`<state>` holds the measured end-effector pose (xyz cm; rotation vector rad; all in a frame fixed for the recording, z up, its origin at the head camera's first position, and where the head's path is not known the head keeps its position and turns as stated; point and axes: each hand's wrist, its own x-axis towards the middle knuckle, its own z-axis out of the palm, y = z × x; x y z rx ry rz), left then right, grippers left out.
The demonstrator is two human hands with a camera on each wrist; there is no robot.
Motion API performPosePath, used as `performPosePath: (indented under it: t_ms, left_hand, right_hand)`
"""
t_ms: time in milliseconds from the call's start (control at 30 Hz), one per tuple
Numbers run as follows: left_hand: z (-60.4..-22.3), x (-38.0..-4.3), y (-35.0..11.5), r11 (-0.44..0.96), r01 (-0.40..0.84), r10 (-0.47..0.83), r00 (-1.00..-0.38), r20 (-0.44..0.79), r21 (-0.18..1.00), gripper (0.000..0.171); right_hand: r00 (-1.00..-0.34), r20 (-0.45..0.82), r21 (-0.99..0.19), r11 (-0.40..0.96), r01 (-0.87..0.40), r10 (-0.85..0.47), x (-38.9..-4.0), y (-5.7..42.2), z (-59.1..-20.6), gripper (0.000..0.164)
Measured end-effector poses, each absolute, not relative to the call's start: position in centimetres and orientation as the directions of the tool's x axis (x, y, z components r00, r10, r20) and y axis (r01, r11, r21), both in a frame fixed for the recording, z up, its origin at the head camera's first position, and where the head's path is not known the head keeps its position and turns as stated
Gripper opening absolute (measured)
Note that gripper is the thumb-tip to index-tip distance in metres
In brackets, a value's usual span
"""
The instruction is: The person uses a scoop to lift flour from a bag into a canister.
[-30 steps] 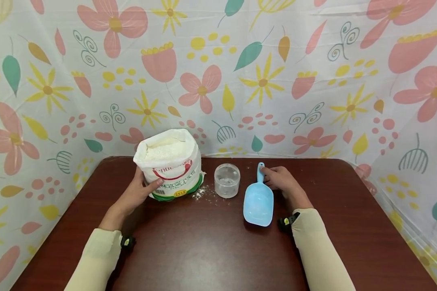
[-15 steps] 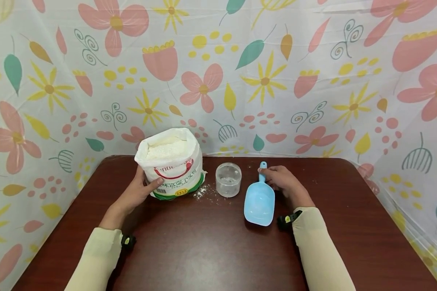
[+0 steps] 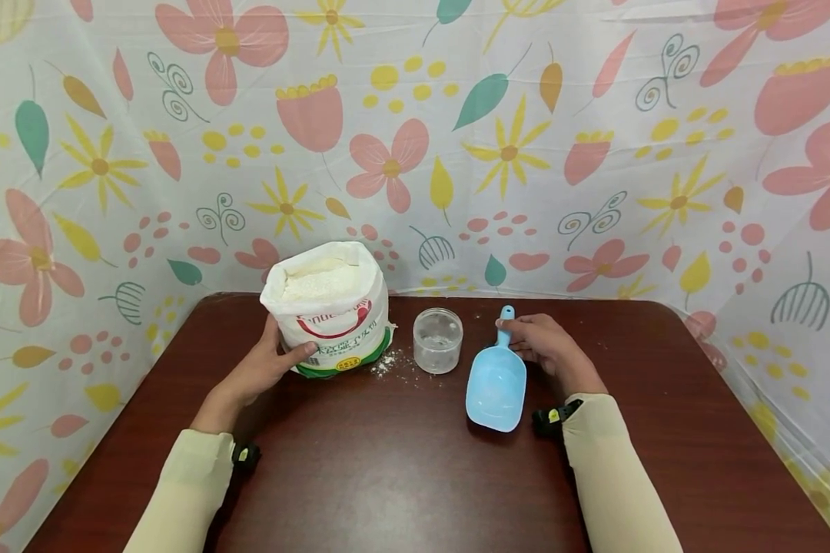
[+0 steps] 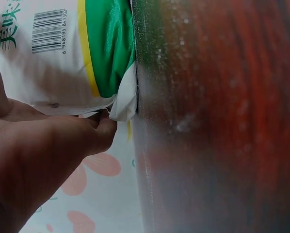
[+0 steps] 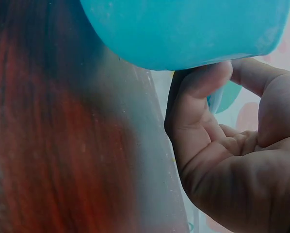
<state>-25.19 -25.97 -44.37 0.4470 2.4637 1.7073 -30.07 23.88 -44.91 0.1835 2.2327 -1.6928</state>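
Observation:
An open white bag of flour (image 3: pixel 339 322), green along its bottom, stands at the back left of the table. My left hand (image 3: pixel 266 369) grips its left side, thumb across the printed front and the other fingers mostly hidden. In the left wrist view, fingertips of the left hand (image 4: pixel 53 141) reach the bag's lower edge by the barcode. My right hand (image 3: pixel 546 346) pinches the handle of a light blue scoop (image 3: pixel 496 388), its bowl toward me. The right wrist view shows thumb and fingers of the right hand (image 5: pixel 232 141) curled at the handle behind the scoop's bowl (image 5: pixel 193 29).
Between bag and scoop stands a clear round plastic container (image 3: pixel 438 342). Some spilled flour (image 3: pixel 385 362) lies beside the bag. The dark wooden table (image 3: pixel 401 461) backs onto a flower-patterned curtain (image 3: pixel 415 153).
The head view has shifted slightly, moving everything a little to the right in it. The scoop's handle end has swung slightly right with the right hand. The left hand's hold on the bag looks the same.

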Motion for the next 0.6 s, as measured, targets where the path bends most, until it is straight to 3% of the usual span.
performPosePath:
  t_ms: [200,600]
  left_hand:
    - [-44.5,-25.2,-25.9,0.331,0.184,0.302,-0.95,0.08,0.926,0.092]
    - [-44.5,-25.3,-26.0,0.346,0.168,0.296,-0.953,0.063,0.923,0.093]
  right_hand:
    - [-0.938,-0.338,-0.917,0.25,0.31,-0.074,-30.0,24.4,-44.3,0.053]
    - [-0.969,-0.206,-0.965,0.195,0.177,-0.14,-28.8,24.5,-40.5,0.045]
